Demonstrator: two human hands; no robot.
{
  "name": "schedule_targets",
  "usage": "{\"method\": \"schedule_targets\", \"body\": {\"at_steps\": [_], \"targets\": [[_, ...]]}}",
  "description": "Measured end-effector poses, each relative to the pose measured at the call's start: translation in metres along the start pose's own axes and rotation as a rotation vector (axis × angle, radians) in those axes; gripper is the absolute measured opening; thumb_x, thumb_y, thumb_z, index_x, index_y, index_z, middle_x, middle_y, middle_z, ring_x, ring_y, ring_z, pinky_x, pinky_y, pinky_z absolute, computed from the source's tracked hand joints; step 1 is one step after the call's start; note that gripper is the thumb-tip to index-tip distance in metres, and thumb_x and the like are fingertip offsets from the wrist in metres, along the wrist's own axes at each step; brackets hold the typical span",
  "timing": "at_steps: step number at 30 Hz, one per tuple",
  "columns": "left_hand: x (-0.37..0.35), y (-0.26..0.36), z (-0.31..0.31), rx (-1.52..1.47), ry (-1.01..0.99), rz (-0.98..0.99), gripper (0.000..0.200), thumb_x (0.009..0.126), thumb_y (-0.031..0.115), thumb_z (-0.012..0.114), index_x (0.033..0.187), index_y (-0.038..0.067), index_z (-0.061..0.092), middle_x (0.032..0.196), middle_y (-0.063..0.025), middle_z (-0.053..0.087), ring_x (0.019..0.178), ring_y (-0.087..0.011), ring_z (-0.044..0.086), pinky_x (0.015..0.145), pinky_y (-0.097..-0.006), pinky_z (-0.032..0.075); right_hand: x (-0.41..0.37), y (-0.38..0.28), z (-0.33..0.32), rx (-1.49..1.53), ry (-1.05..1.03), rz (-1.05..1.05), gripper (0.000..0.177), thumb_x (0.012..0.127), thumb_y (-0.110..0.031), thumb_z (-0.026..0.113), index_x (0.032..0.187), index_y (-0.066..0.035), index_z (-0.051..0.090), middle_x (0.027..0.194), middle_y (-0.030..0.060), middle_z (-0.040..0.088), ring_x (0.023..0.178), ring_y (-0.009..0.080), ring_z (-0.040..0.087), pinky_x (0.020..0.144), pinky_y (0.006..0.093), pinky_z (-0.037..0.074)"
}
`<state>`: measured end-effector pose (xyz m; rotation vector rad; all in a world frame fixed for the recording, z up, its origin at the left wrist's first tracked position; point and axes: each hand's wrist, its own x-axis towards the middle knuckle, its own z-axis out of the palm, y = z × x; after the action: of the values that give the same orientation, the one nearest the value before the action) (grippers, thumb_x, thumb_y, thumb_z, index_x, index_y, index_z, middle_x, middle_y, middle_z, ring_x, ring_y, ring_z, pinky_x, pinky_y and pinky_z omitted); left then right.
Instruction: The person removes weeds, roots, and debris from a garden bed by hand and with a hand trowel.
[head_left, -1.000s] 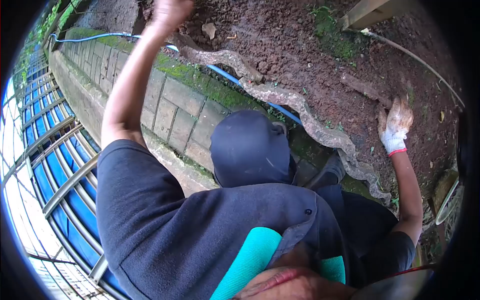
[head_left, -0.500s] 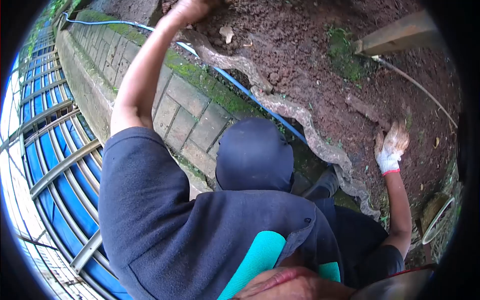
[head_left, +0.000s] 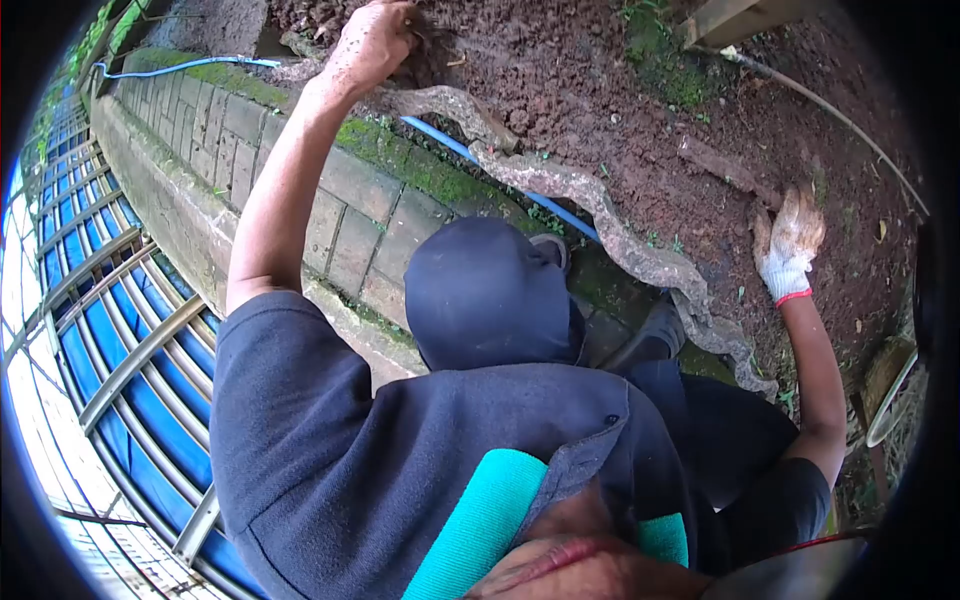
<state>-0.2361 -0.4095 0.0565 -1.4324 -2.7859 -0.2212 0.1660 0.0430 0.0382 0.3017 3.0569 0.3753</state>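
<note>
My left hand (head_left: 372, 48) is bare and muddy, held over the soil beside the stone edging. Its fingers are curled and bent down, and I cannot tell what is in them. My right hand (head_left: 790, 240) wears a soiled white knit glove with a red cuff. It lies on the brown soil (head_left: 590, 90), thumb apart from the outstretched fingers. A brown, stick-like piece (head_left: 725, 165) lies on the ground, one end close to the glove's fingertips. Between my arms, the wavy stone edging (head_left: 560, 185) borders the soil, and a dark, rounded knee (head_left: 490, 290) is raised.
A blue hose (head_left: 440, 138) runs along the edging. Mossy paving (head_left: 350, 235) and a low concrete kerb (head_left: 190, 190) lie to the left, next to a metal grille (head_left: 130, 330) backed in blue. A wooden post (head_left: 735, 20) and a thin pole (head_left: 830, 115) are at upper right.
My left hand has come back toward me, closer to the stone edging, and now shows fully. The view has shifted slightly; my gloved right hand stays at the same patch of soil.
</note>
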Motion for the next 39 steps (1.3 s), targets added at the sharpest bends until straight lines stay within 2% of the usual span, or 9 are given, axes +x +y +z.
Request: {"method": "schedule_targets", "body": {"at_steps": [3,11,14,17,23,28,31,36,39], "targets": [[0.015,0.007,-0.011,-0.169,0.133,-0.417,0.036,0.073,0.002,0.063,0.107,0.005,0.071,0.104,-0.0211,0.059,0.095,-0.0379,0.061,0.083,-0.0432,0.052,0.002,-0.004,-0.007,-0.003,-0.045,0.025,0.069,0.080,-0.037,0.070,0.134,-0.002,0.045,0.137,0.0246,0.045,0.121,0.0418,0.047,0.101,0.0515,0.036],[0.036,0.035,-0.100,-0.500,0.476,-0.695,0.039,0.078,0.000,0.063,0.116,0.008,0.069,0.092,-0.0146,0.055,0.076,-0.0250,0.063,0.070,-0.0338,0.053,0.002,-0.002,-0.003,0.011,0.008,-0.002,0.067,0.080,-0.035,0.070,0.132,0.001,0.046,0.136,0.0260,0.046,0.117,0.0430,0.049,0.099,0.0512,0.038],[0.020,0.032,-0.089,-0.519,0.036,-0.451,0.025,0.090,0.028,0.070,0.102,0.006,0.073,0.078,-0.0060,0.069,0.069,-0.0061,0.057,0.061,-0.0246,0.046,0.009,-0.012,-0.025,0.032,-0.061,0.008,0.067,0.078,-0.037,0.070,0.128,0.002,0.049,0.131,0.0270,0.051,0.112,0.0427,0.054,0.096,0.0511,0.041],[0.028,0.088,-0.041,-0.232,-0.482,-0.004,0.021,0.082,0.022,0.070,0.091,0.004,0.074,0.087,-0.0210,0.070,0.083,-0.0299,0.070,0.076,-0.0371,0.054,0.002,-0.005,-0.013,0.023,0.084,-0.056,0.067,0.078,-0.039,0.071,0.126,0.002,0.051,0.129,0.0270,0.052,0.114,0.0426,0.053,0.096,0.0516,0.041],[0.059,0.157,0.002,-0.501,-0.455,0.183,0.017,0.079,0.011,0.070,0.091,-0.001,0.073,0.087,-0.0175,0.070,0.082,-0.0294,0.069,0.070,-0.0403,0.054,0.001,-0.008,-0.013,0.010,0.070,-0.004,0.064,0.080,-0.042,0.069,0.126,-0.002,0.053,0.132,0.0252,0.051,0.117,0.0418,0.052,0.097,0.0512,0.041],[0.058,0.174,-0.007,-0.543,-0.937,-0.136,0.018,0.078,0.013,0.076,0.089,0.000,0.074,0.075,-0.0107,0.070,0.068,-0.0200,0.068,0.053,-0.0351,0.054,-0.004,0.003,-0.037,0.198,0.051,-0.081,0.052,0.081,-0.027,0.071,0.121,0.002,0.054,0.124,0.0263,0.056,0.109,0.0410,0.058,0.092,0.0466,0.048],[0.063,0.112,0.018,-0.067,-0.125,0.184,0.012,0.082,0.009,0.070,0.087,-0.002,0.073,0.069,-0.0135,0.067,0.056,-0.0190,0.063,0.055,-0.0361,0.052,-0.030,0.007,-0.054,0.213,0.112,-0.051,0.044,0.084,-0.025,0.068,0.117,0.001,0.055,0.115,0.0234,0.059,0.104,0.0410,0.059,0.091,0.0472,0.049],[0.075,0.248,-0.046,-0.275,-0.516,-0.063,0.026,0.089,0.020,0.060,0.097,-0.001,0.072,0.086,-0.0242,0.069,0.082,-0.0285,0.070,0.085,-0.0416,0.054,-0.017,0.023,-0.057,0.351,0.478,0.107,0.032,0.092,-0.033,0.058,0.104,-0.003,0.058,0.095,0.0190,0.061,0.086,0.0343,0.064,0.075,0.0450,0.053],[0.109,0.312,-0.010,-0.468,-0.318,-0.003,0.047,0.092,0.029,0.056,0.122,-0.007,0.058,0.060,-0.0099,0.067,0.071,-0.0247,0.071,0.082,-0.0357,0.054,0.009,0.015,-0.077,0.602,0.302,0.365,0.036,0.094,-0.037,0.057,0.098,-0.002,0.062,0.084,0.0197,0.064,0.077,0.0349,0.064,0.067,0.0445,0.052]]}}
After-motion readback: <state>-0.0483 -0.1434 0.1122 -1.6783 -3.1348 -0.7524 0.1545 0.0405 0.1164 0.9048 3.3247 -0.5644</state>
